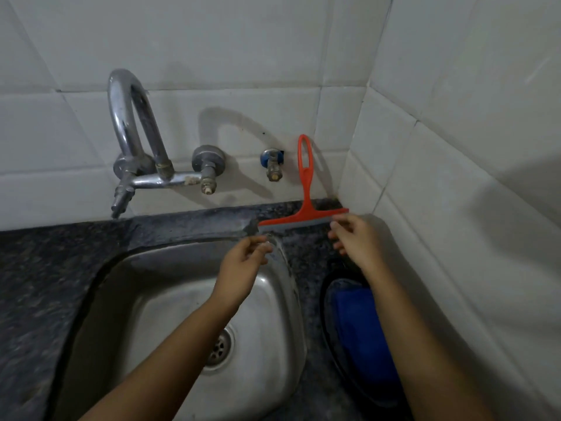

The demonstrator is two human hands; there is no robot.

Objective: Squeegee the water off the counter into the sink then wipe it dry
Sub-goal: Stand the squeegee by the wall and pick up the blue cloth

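An orange squeegee (304, 189) leans upright against the back tiles, its grey blade resting on the dark granite counter (306, 250) to the right of the steel sink (188, 302). My right hand (353, 238) is at the blade's right end, fingers touching it. My left hand (246, 259) hovers over the sink's far right rim, just below the blade's left end, fingers loosely curled and holding nothing that I can see. A blue cloth (361, 326) lies in a dark dish on the counter under my right forearm.
A chrome tap (133, 138) arches from the back wall over the sink's far left. A small blue valve (273, 162) sticks out beside the squeegee handle. Tiled walls (455, 177) close the corner on the right.
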